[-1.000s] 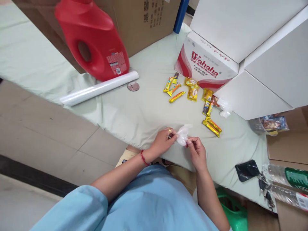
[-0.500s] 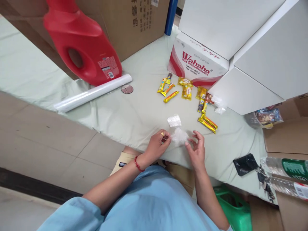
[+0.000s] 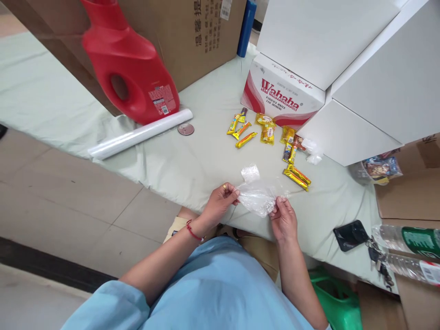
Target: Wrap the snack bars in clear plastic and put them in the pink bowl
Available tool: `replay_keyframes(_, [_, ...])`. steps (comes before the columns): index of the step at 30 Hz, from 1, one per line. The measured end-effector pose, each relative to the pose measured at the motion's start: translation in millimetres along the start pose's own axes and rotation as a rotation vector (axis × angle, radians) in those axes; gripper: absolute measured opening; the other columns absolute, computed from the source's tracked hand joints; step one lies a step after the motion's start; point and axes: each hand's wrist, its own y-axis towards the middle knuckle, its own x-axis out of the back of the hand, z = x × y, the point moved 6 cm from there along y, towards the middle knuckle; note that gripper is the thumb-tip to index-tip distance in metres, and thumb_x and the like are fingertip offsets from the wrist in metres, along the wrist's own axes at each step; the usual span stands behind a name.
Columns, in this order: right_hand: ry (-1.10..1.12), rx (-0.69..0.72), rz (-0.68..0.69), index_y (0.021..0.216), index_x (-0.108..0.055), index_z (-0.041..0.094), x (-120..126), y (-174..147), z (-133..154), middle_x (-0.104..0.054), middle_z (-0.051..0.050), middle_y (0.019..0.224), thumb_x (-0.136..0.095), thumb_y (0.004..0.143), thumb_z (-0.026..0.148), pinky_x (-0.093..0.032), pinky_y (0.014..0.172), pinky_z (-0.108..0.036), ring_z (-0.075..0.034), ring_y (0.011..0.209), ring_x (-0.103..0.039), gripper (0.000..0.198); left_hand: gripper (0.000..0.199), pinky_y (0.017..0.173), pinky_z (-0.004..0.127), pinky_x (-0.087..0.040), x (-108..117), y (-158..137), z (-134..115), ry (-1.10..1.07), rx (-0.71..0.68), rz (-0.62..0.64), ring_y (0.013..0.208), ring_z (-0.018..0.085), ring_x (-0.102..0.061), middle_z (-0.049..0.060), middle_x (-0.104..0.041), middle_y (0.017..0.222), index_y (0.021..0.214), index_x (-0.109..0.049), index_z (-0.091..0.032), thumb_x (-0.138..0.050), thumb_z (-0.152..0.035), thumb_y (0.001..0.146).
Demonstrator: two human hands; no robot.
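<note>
A thin clear plastic bag (image 3: 257, 198) is stretched between my two hands over the table's near edge. My left hand (image 3: 222, 200) pinches its left end between thumb and fingers. At the opposite side, my right hand (image 3: 283, 215) grips the bag's gathered edge. Just behind it lies a small folded clear plastic piece (image 3: 250, 173), partly overlapped by the bag. Several yellow-wrapped snack bars (image 3: 246, 140) and yellow snack packets (image 3: 267, 133) lie farther back. Two more yellow bars (image 3: 297, 177) rest side by side to the right of the bag.
A red jug (image 3: 137, 68) and a white plastic roll (image 3: 140, 134) stand at left, near a round disc (image 3: 186, 129). Behind are a Wahaha carton (image 3: 282, 94) and white boxes (image 3: 326, 41). At right lie a black phone (image 3: 350, 235), keys (image 3: 380, 263) and bottles (image 3: 409, 240).
My right hand has closed on the bag, which was crumpled and is now spread wider between both hands. The camera view has shifted slightly.
</note>
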Motion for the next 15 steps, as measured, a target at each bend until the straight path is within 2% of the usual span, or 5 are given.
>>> replay_keyframes(3, [0.065,-0.057,-0.002,0.082,-0.064,0.021,-1,-2,-3,-0.056,0.008,0.07,-0.098,0.064,0.042,-0.036,0.048,-0.019,-0.005,0.053,-0.041,0.044,0.031,0.079,0.031,-0.052,4,-1,-1,0.016,-0.055,-0.059,0.079,0.015,-0.061,0.001,-0.065,0.088,0.082,-0.058,-0.021,-0.08,-0.041,0.074])
replay_keyframes(6, [0.048,-0.023,0.025,0.082,-0.067,0.022,-3,-5,-1,-0.059,0.006,0.071,-0.096,0.068,0.046,-0.039,0.05,-0.021,-0.007,0.055,-0.046,0.04,0.024,0.081,0.031,-0.052,11,-8,-11,0.168,-0.185,-0.203,0.096,0.018,-0.062,0.005,-0.063,0.105,0.091,-0.062,-0.021,-0.075,-0.031,0.073])
replay_keyframes(9, [-0.002,0.043,0.047,0.08,-0.069,0.022,-4,-9,0,-0.062,0.004,0.073,-0.093,0.072,0.05,-0.042,0.053,-0.022,-0.009,0.06,-0.05,0.038,0.015,0.077,0.03,-0.051,8,-22,-26,0.337,-0.299,-0.293,0.09,0.017,-0.061,0.004,-0.062,0.103,0.093,-0.064,-0.021,-0.069,-0.029,0.081])
replay_keyframes(12, [-0.065,0.089,0.077,0.084,-0.074,0.023,-7,-16,-3,-0.064,0.002,0.077,-0.089,0.077,0.053,-0.043,0.056,-0.024,-0.011,0.063,-0.051,0.034,0.013,0.07,0.029,-0.048,-11,-31,-31,0.367,-0.29,-0.177,0.077,0.015,-0.057,0.001,-0.063,0.088,0.09,-0.064,-0.022,-0.066,-0.034,0.089])
replay_keyframes(15, [-0.207,0.198,0.146,0.093,-0.08,0.024,-11,-26,0,-0.067,-0.002,0.083,-0.08,0.086,0.055,-0.045,0.059,-0.027,-0.014,0.067,-0.053,0.032,0.026,0.062,0.027,-0.045,-31,-31,-24,0.291,-0.153,-0.012,0.074,0.015,-0.058,0.001,-0.063,0.081,0.089,-0.062,-0.021,-0.065,-0.047,0.091])
